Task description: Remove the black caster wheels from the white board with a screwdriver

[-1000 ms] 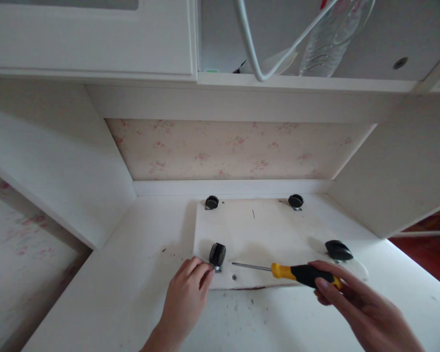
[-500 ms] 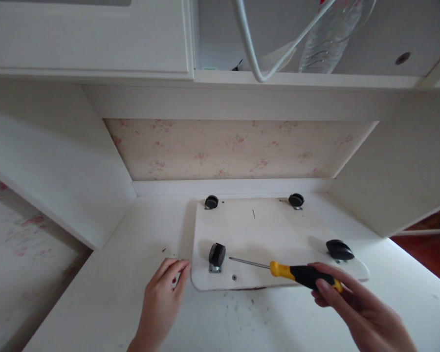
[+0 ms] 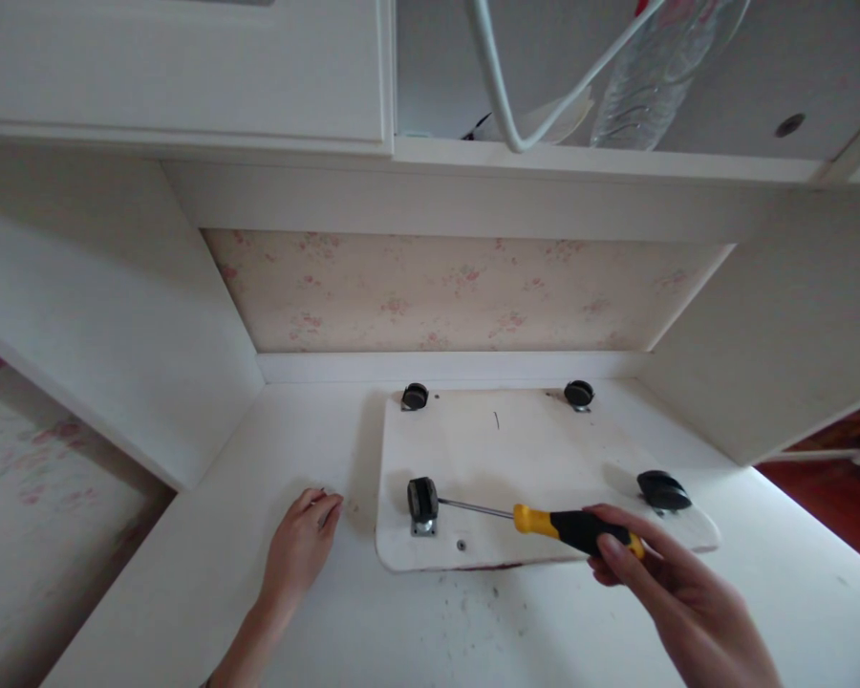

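Note:
My right hand [image 3: 659, 573] is closed around the black and yellow handle of a screwdriver [image 3: 588, 530]. Its metal shaft points left, and the tip is at the right side of the front-left caster [image 3: 422, 502]; whether they touch I cannot tell. That caster stands wheel-up on a white board [image 3: 516, 459], its metal plate against the surface. Left of the board, my left hand [image 3: 297, 545] rests low over the white tabletop, fingertips pinched at a small dark piece that looks like a screw [image 3: 322, 490], mostly hidden by the fingers.
More casters sit at the board's other corners: back left [image 3: 415, 397], back right [image 3: 579, 394] and front right [image 3: 663, 490]. A recessed fastener [image 3: 462, 546] shows near the front edge. Overhead, a shelf [image 3: 616, 164] holds a plastic bottle [image 3: 637, 96], and a white cable [image 3: 498, 86] hangs down.
My left hand has moved left, away from the board's edge, onto the small dark piece on the table. The screwdriver has shifted slightly left, its tip now at the caster.

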A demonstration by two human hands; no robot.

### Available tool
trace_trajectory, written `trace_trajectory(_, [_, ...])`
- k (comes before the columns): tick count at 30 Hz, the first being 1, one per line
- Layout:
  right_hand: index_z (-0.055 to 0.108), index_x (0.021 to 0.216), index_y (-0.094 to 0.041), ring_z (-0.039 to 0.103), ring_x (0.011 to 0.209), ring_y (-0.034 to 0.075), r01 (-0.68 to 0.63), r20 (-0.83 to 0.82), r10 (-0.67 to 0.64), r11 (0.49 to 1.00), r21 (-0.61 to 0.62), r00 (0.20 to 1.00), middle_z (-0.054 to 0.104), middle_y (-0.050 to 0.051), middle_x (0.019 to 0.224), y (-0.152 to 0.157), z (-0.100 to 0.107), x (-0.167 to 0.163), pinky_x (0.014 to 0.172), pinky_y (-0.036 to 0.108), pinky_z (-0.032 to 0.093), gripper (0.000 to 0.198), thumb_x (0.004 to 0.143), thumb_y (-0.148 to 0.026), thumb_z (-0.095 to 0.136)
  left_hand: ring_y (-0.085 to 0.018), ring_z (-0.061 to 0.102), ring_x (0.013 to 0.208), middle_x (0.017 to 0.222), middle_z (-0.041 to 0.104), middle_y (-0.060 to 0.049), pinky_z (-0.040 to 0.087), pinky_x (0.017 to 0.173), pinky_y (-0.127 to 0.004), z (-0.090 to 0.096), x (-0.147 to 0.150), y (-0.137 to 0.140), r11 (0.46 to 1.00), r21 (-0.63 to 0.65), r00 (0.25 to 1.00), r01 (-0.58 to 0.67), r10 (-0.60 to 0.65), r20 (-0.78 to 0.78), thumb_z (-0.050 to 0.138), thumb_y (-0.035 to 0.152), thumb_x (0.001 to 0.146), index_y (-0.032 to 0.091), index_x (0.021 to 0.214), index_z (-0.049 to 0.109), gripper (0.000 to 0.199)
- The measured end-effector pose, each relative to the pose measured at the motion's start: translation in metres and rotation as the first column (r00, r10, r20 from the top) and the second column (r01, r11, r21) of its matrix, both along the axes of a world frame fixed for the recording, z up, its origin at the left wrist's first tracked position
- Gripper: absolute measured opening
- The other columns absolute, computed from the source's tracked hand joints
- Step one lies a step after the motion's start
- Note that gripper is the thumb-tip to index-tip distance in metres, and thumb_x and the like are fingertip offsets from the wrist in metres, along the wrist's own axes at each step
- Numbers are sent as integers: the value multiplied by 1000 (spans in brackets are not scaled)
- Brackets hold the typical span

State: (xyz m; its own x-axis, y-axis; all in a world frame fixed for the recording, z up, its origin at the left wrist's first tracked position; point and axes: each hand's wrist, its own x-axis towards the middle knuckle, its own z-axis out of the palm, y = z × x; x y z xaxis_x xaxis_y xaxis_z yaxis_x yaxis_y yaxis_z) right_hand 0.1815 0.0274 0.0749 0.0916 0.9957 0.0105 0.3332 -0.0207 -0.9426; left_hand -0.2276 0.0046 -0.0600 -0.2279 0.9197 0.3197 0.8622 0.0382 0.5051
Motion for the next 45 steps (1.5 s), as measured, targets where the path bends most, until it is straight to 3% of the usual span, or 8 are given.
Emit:
trace_trajectory(11, [64, 107, -24, 64, 71, 16, -128, 8, 129, 973, 194, 992, 69, 3, 88, 14, 9, -39, 62, 25, 54, 33, 80, -42, 67, -18, 64, 74, 93, 70, -4, 54, 73, -31, 3, 7, -9, 1000, 8, 988, -10, 9, 152, 49, 37, 90, 24, 92, 71, 26])
trace_trajectory(18, [58, 110, -26, 61, 96, 18, 116, -204, -24, 886, 450, 979, 63, 5, 107, 46, 32, -69, 87, 37, 50, 27, 89, -41, 57, -20, 63, 74, 91, 71, -5, 50, 71, -30, 25, 50, -36, 983, -170, 818, -68, 153, 555, 55, 55, 84, 21, 98, 69, 39])
trace_trajectory(23, [53, 105, -28, 59, 76, 12, 130, -594, 136, 915, 383, 793, 57, -2, 91, 57, 45, -101, 69, 29, 51, 17, 92, -39, 54, -20, 59, 74, 84, 69, -5, 46, 67, -28, 31, 78, -45, 957, -289, 618, -2, 228, 752, 56, 62, 79, 19, 95, 68, 48])
trace_trajectory(27, [51, 85, -25, 50, 56, 7, 11, -759, 247, 948, 318, 602, 52, -6, 75, 62, 51, -122, 48, 20, 39, 16, 90, -38, 56, -16, 47, 59, 60, 52, 2, 37, 57, -25, 39, 93, -42, 943, -331, 629, 30, 240, 740, 53, 63, 81, 19, 80, 64, 45])
trace_trajectory(30, [49, 75, -22, 45, 47, 6, -19, -804, 268, 952, 305, 531, 49, -7, 68, 66, 49, -134, 42, 21, 31, 25, 89, -41, 58, -14, 42, 55, 57, 43, 5, 33, 53, -24, 44, 102, -34, 940, -338, 589, 36, 254, 768, 57, 61, 79, 19, 80, 61, 42])
trace_trajectory(35, [49, 69, -20, 43, 42, 6, -62, -794, 317, 940, 335, 518, 48, -6, 61, 71, 45, -149, 39, 22, 28, 31, 89, -42, 57, -12, 42, 56, 63, 47, 5, 33, 54, -23, 50, 114, -23, 944, -327, 534, 31, 261, 804, 62, 56, 77, 19, 82, 59, 38])
trace_trajectory(39, [47, 68, -20, 42, 41, 6, -93, -792, 323, 942, 323, 518, 47, -7, 61, 71, 44, -156, 38, 22, 27, 32, 89, -42, 57, -19, 58, 81, 90, 66, -3, 43, 69, -26, 57, 118, -19, 936, -351, 532, 37, 278, 800, 65, 51, 77, 19, 97, 62, 38])
trace_trajectory(45, [46, 69, -21, 40, 42, 7, -111, -780, 297, 952, 284, 550, 47, -7, 59, 69, 40, -159, 39, 23, 28, 31, 89, -43, 57, -26, 61, 102, 116, 67, -9, 46, 76, -29, 63, 124, -17, 923, -384, 467, 23, 330, 820, 63, 46, 78, 20, 112, 61, 42])
